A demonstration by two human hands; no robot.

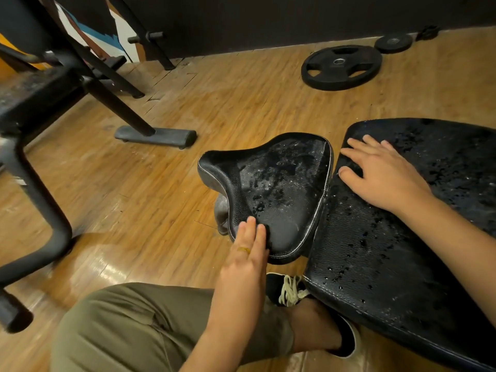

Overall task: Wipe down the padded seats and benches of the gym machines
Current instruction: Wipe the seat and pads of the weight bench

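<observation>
Nearest you, the left hand (245, 253) is open and holds nothing, fingers straight and together, tips touching the near edge of the small seat pad (281, 189). No cloth is in view, so this looks like a bare-palm wipe. The seat pad sits tilted just beside the long bench pad (389, 251), with a narrow gap between them. The right hand (383, 178) lies flat on that pad's end, fingers spread, gripping nothing. Both pads are beaded with droplets (357, 237). My read: sweep in overlapping passes from the gap outward, cover the stitched rims, and brace with the flat right hand so nothing rocks. Watch for run-off onto the wooden floor (214, 103). The weight plate (341, 67) is well apart, no concern.
</observation>
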